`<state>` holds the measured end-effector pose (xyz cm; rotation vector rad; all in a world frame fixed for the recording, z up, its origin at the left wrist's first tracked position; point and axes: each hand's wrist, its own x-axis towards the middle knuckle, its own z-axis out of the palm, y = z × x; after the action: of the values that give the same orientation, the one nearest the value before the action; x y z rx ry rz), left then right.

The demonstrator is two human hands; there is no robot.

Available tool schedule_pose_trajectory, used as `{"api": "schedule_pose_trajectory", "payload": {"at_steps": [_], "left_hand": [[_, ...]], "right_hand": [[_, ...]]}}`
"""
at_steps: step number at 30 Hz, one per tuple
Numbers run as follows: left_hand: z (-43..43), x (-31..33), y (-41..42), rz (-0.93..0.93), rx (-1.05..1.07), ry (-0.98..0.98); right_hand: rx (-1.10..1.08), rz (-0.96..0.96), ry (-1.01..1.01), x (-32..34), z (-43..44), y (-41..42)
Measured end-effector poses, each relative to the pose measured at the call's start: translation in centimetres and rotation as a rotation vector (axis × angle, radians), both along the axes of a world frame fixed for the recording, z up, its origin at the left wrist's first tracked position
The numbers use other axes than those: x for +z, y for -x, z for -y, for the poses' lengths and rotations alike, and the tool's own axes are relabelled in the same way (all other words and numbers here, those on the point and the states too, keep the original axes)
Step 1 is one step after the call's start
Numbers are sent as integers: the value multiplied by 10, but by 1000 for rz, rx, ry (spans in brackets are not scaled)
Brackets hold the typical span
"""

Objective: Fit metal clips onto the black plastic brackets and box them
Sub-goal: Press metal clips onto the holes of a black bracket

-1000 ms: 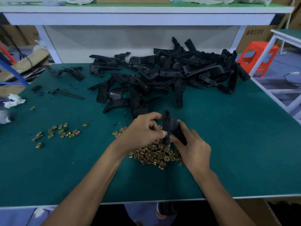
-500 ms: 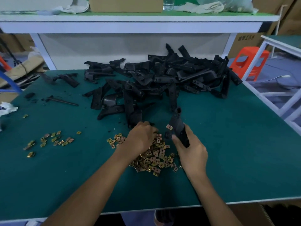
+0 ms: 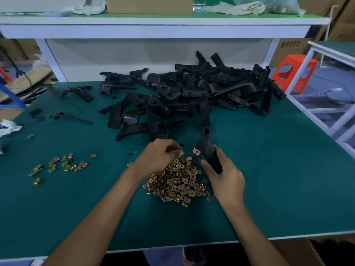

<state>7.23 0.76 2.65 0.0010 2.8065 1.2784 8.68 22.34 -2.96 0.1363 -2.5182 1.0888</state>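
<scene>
Bracket pile (image 3: 192, 93) blocks the far side; mat (image 3: 278, 179) right lies bare

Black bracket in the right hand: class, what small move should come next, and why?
Probably the left hand lifts one clip from the clip pile toward the black bracket. The right hand grips the bracket over the pile, one fitted clip shows on its edge, and the left hand curls at the pile's top.

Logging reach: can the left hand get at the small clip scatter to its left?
Probably yes: mostly bare mat lies between the left hand and the scatter; the right hand holds the bracket elsewhere.
</scene>
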Motion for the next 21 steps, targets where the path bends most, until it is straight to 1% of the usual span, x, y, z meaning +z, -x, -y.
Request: {"api": "schedule_pose_trajectory", "payload": {"at_steps": [4,8,11,16,21], "left_hand": [[5,1,-6,28,-1,-169],[9,0,-9,-10,49,-267],[11,0,-11,2,88,-364],[7,4,-12,50,108,-613],[-1,10,-12,20,107,-720]], "right_hand": [[7,-6,-15,-2,1,0],[11,-13,-33,-3,1,0],[18,-14,-43,-4,1,0],[37,-23,-107,-5,2,0],[35,-41,-124,-6,2,0]]}}
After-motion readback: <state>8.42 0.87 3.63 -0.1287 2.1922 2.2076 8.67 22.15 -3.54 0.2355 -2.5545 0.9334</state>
